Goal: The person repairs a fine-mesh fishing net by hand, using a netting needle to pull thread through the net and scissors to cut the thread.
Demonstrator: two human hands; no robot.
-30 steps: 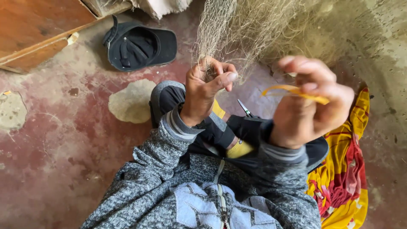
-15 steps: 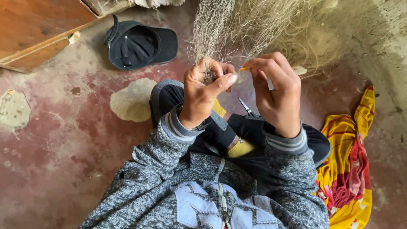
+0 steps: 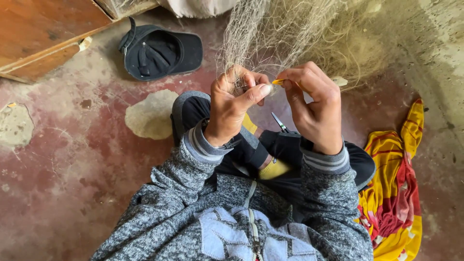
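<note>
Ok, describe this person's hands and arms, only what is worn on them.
Both hands, the left hand and the right hand, are bare: no gloves, no rings visible. Both arms wear mottled grey knit sleeves ending in ribbed cuffs with pale stripes.

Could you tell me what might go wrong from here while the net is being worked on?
1. The left hand and right hand pinch fine net close together; the yellow needle could prick a finger or snag the wrong mesh.
2. Scissors lie on the lap with the tips pointing up towards the hands; a dropped wrist might catch them.
3. Loose net hangs over both hands and could tangle around the fingers.
</note>
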